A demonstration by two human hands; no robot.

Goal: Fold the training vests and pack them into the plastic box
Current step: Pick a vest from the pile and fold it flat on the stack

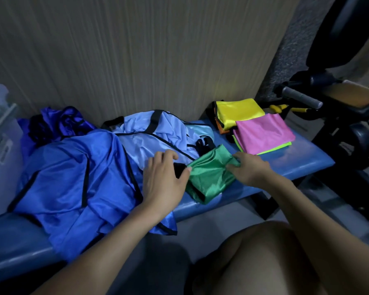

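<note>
Currently on the fold step: a shiny green mesh training vest with black trim [209, 173], already folded small, lies on the padded blue counter [303, 158].

Risks, as judged from this layout:
- The fabric looks slick. If either hand lets go early, the folded green vest may spring open or slide toward the counter's front edge, which lies just in front of it.
- Unfolded vests crowd in on its left: a royal-blue satin vest with black piping [73, 171] and a pale-blue vest [153, 137] behind that one. A sweep of the left hand could drag their loose cloth into the fold.
- The folded stack, a pink vest [264, 133] over a lime one with a yellow vest [239, 112] behind, sits beyond and to the right of the green vest; a careless drop there could topple it.

Hands:
- Left hand [164, 177]: fingers loosely bent, thumb touching the green vest's left edge, palm over the blue cloth.
- Right hand [250, 169]: fingers curled, pinching the vest's right corner.

Translucent white plastic box [0, 145] stands far left of the green vest; nothing packed that I can see.
</note>
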